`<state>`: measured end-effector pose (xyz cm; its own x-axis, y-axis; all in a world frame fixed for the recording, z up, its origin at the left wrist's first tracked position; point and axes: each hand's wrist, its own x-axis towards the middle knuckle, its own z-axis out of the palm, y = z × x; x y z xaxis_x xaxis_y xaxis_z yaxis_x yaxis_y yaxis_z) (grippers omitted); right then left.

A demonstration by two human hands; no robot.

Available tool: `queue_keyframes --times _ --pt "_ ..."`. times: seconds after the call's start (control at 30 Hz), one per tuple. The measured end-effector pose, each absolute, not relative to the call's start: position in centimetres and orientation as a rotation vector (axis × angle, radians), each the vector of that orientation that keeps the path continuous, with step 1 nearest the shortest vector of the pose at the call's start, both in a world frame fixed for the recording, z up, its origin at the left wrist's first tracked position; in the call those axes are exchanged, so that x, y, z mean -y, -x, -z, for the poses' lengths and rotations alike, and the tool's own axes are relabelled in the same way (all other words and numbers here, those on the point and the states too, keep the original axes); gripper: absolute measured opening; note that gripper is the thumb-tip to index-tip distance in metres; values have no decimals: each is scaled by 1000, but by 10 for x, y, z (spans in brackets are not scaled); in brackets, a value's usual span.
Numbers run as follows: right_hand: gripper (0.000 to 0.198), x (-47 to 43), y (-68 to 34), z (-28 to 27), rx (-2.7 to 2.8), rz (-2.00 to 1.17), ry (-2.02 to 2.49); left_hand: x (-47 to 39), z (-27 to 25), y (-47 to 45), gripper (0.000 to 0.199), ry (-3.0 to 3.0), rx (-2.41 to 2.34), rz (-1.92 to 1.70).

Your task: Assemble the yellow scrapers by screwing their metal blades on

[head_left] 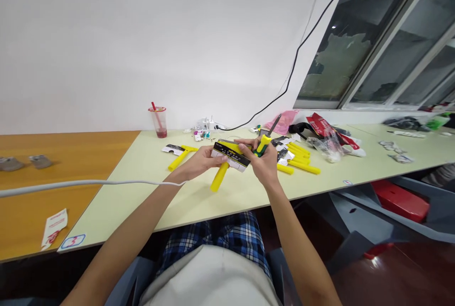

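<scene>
Above the table, my left hand (202, 163) is closed on a yellow T-shaped tool (219, 178) that looks like a scraper, with its handle pointing down. A black and white printed card (234, 158) lies across its head. My right hand (265, 161) holds a screwdriver (263, 145) with a green and yellow handle, its shaft pointing up and away. The thumb and fingers of that hand also touch the right end of the card and the tool's head. Another yellow T-shaped tool (179, 158) with a card lies on the table beyond my left hand.
Several yellow tools (302, 164) with cards are piled to the right. A cup with a red straw (159, 123) and a power strip (209, 125) stand along the wall. Plastic bags (329, 147) lie further right. A white cable (88, 183) crosses above my left forearm.
</scene>
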<state>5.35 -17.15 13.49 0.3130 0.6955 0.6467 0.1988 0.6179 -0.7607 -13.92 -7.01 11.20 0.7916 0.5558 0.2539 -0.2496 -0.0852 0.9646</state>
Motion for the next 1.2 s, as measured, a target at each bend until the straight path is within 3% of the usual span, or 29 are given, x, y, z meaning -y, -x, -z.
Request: queue_keyframes --times 0.33,0.6,0.7,0.9,1.2 --pt "47 166 -38 -128 1207 -303 929 74 -113 142 42 -1349 -258 -891" --pt "58 159 -29 -115 1183 -919 870 68 -120 141 37 -1082 -174 -1172" --pt "61 160 -20 -109 1255 -981 913 67 -121 143 33 -1072 -176 -1198" --pt "58 164 -21 -110 1316 -893 972 64 -122 147 24 -1114 -131 -1158" --pt "45 166 -63 -125 1437 -392 1130 57 -123 159 21 -947 -176 -1098"
